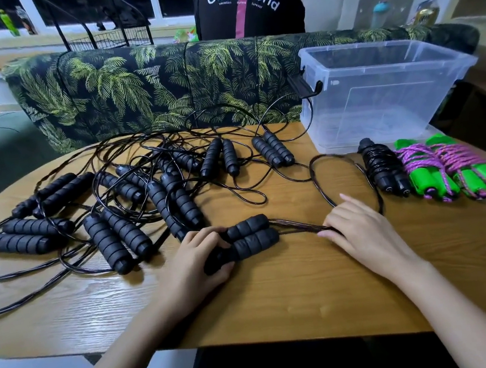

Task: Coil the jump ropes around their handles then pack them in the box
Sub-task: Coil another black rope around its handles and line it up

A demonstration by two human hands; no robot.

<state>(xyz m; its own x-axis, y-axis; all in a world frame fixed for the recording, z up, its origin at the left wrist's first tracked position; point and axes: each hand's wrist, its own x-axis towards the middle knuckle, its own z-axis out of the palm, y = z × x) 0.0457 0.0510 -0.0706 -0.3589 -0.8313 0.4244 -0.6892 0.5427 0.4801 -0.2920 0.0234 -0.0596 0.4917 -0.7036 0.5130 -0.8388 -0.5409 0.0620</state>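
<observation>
My left hand [197,259] grips a pair of black foam jump rope handles [252,237] lying side by side on the wooden table [278,300]. Their thin black cord [300,226] runs right in a bundle to my right hand [357,228], which pinches it, then loops away in an oval [320,187]. Several more black handle pairs with tangled cords [134,192] cover the table's left half. One coiled black rope [382,167] and two coiled green-handled ropes with pink cord [447,168] lie at the right. A clear plastic box [381,88] stands at the back right; no ropes show inside.
A leaf-patterned sofa back [165,84] runs behind the table. A black backpack [247,6] and a wire rack [106,33] stand beyond it. The table's near edge lies just in front of my forearms.
</observation>
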